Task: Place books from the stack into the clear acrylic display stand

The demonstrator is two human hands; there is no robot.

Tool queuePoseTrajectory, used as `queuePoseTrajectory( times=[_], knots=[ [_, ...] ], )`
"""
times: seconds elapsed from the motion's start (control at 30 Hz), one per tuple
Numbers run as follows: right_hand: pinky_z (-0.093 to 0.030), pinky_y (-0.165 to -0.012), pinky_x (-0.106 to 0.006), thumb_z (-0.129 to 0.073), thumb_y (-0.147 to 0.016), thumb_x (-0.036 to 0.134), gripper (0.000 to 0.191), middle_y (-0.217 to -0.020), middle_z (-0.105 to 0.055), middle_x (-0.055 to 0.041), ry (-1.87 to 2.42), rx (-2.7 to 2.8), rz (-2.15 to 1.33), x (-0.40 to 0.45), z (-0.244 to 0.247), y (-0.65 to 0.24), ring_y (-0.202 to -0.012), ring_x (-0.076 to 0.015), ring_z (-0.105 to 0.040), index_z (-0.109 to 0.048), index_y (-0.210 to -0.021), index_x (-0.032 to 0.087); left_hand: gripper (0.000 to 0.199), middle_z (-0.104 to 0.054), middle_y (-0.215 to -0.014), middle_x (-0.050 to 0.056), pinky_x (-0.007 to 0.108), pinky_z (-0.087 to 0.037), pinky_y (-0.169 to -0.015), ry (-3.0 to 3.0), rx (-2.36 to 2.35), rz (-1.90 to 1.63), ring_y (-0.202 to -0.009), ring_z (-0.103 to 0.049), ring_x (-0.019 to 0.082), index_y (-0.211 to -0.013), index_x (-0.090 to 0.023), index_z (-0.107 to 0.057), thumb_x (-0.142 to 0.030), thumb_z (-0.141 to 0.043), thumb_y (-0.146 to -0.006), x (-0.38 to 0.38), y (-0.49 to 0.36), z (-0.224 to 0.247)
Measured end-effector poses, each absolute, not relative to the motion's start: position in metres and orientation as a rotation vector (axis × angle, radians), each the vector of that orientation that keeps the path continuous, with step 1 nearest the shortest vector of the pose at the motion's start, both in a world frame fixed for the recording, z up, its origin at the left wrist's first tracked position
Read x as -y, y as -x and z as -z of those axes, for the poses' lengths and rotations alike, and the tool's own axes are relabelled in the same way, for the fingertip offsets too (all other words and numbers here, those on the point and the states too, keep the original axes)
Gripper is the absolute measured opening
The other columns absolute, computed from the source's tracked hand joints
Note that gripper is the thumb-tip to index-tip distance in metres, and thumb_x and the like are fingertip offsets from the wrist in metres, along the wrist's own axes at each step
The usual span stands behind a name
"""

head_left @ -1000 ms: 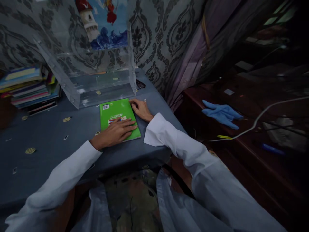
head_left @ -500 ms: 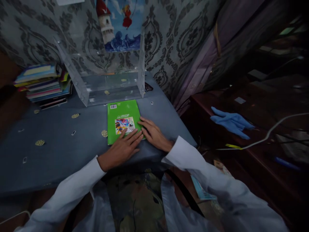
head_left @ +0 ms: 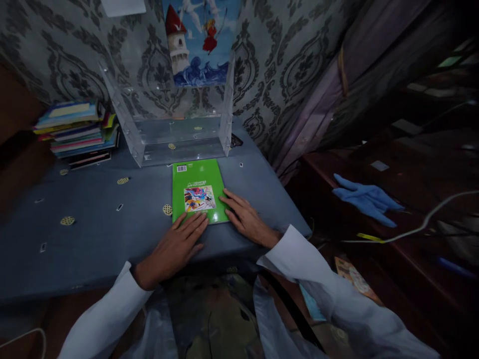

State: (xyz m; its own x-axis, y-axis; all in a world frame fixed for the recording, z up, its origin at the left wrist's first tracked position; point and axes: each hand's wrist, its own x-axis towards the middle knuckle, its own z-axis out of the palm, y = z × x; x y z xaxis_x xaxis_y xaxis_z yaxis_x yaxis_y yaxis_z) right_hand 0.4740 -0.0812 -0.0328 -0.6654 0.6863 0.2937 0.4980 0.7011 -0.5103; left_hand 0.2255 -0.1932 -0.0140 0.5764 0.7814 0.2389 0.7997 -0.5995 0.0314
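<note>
A green book [head_left: 198, 174] with a barcode and a colourful picture lies flat on the blue-grey cloth of the table [head_left: 145, 199]. My left hand [head_left: 171, 249] rests at the book's near edge, palm down, fingers extended over its lower left part. At the right edge of the book is my right hand [head_left: 245, 217], its fingers apart and their tips touching the cover. Neither hand is closed around anything. Just beyond the book stands a clear acrylic rack [head_left: 183, 152].
Stacked books [head_left: 77, 129] sit at the back left. Dark glasses [head_left: 236, 141] lie beside the rack. On the dark red furniture at the right are a blue glove [head_left: 364, 197] and a pale cable [head_left: 430, 217]. A castle picture [head_left: 200, 50] hangs behind.
My left hand has slid back toward me, off the printed picture to the book's near edge. My right hand stays at the right edge. The whole view has shifted slightly.
</note>
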Motion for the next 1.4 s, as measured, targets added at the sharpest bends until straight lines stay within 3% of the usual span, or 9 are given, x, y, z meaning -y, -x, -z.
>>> queuePoseTrajectory(
  times=[0.23, 0.43, 0.73, 0.87, 1.0, 1.17, 1.4],
  knots=[
    [-0.04, -0.116, -0.052, -0.04, -0.103, 0.034, 0.047, -0.159, -0.039, -0.0153, 0.918, 2.459, -0.549, 0.083, 0.029, -0.476, -0.145, -0.0263, -0.04, -0.046, -0.148, 0.021, 0.058, -0.04, -0.158, 0.013, 0.044, -0.031, -0.121, 2.664, 1.512, 0.477, -0.151, -0.03, 0.021, -0.161, -0.022, -0.009, -0.032, -0.03, -0.108, 0.207, -0.203, 0.023],
    [-0.04, -0.115, -0.054, -0.039, -0.103, 0.034, 0.05, -0.162, -0.033, -0.015, 0.912, 2.484, -0.529, 0.081, 0.031, -0.476, -0.147, -0.0293, -0.038, -0.042, -0.152, 0.022, 0.066, -0.019, -0.166, 0.017, 0.053, -0.036, -0.117, 2.492, 1.781, 0.541, -0.152, -0.024, 0.033, -0.161, -0.027, -0.013, -0.042, -0.042, -0.104, 0.206, -0.194, 0.032],
    [-0.04, -0.118, -0.049, -0.037, -0.103, 0.031, 0.049, -0.161, -0.036, -0.0153, 0.909, 2.505, -0.448, 0.092, 0.038, -0.475, -0.146, -0.0271, -0.04, -0.044, -0.15, 0.019, 0.079, -0.016, -0.166, 0.019, 0.054, -0.04, -0.114, 2.477, 1.805, 0.527, -0.148, -0.032, 0.037, -0.161, -0.026, -0.013, -0.05, -0.054, -0.098, 0.211, -0.199, 0.033],
    [-0.041, -0.117, -0.048, -0.035, -0.104, 0.03, 0.049, -0.16, -0.036, -0.018, 0.916, 2.525, -0.419, 0.104, 0.036, -0.479, -0.145, -0.0267, -0.041, -0.046, -0.148, 0.015, 0.081, -0.018, -0.166, 0.02, 0.055, -0.041, -0.113, 2.439, 1.814, 0.532, -0.147, -0.034, 0.038, -0.161, -0.027, -0.011, -0.05, -0.055, -0.097, 0.223, -0.204, 0.037],
    [-0.04, -0.117, -0.048, -0.035, -0.104, 0.032, 0.049, -0.161, -0.036, -0.0158, 0.901, 2.532, -0.417, 0.11, 0.033, -0.483, -0.146, -0.0251, -0.04, -0.044, -0.15, 0.019, 0.08, -0.019, -0.165, 0.021, 0.057, -0.04, -0.113, 2.433, 1.848, 0.537, -0.147, -0.033, 0.039, -0.161, -0.027, -0.013, -0.05, -0.055, -0.097, 0.232, -0.208, 0.036],
    [-0.042, -0.116, -0.048, -0.036, -0.104, 0.033, 0.049, -0.161, -0.036, -0.015, 0.915, 2.519, -0.447, 0.11, 0.03, -0.484, -0.145, -0.0253, -0.042, -0.044, -0.151, 0.02, 0.067, -0.031, -0.161, 0.017, 0.052, -0.04, -0.115, 2.497, 1.858, 0.533, -0.146, -0.037, 0.033, -0.158, -0.029, -0.024, -0.05, -0.05, -0.1, 0.226, -0.198, 0.024],
    [-0.043, -0.115, -0.049, -0.037, -0.103, 0.033, 0.049, -0.16, -0.037, -0.0153, 0.917, 2.492, -0.48, 0.109, 0.03, -0.483, -0.144, -0.027, -0.043, -0.046, -0.149, 0.018, 0.065, -0.039, -0.158, 0.017, 0.048, -0.032, -0.118, 2.559, 1.795, 0.428, -0.149, -0.033, 0.028, -0.157, -0.02, -0.027, -0.055, -0.036, -0.103, 0.167, -0.181, 0.017]
  ],
)
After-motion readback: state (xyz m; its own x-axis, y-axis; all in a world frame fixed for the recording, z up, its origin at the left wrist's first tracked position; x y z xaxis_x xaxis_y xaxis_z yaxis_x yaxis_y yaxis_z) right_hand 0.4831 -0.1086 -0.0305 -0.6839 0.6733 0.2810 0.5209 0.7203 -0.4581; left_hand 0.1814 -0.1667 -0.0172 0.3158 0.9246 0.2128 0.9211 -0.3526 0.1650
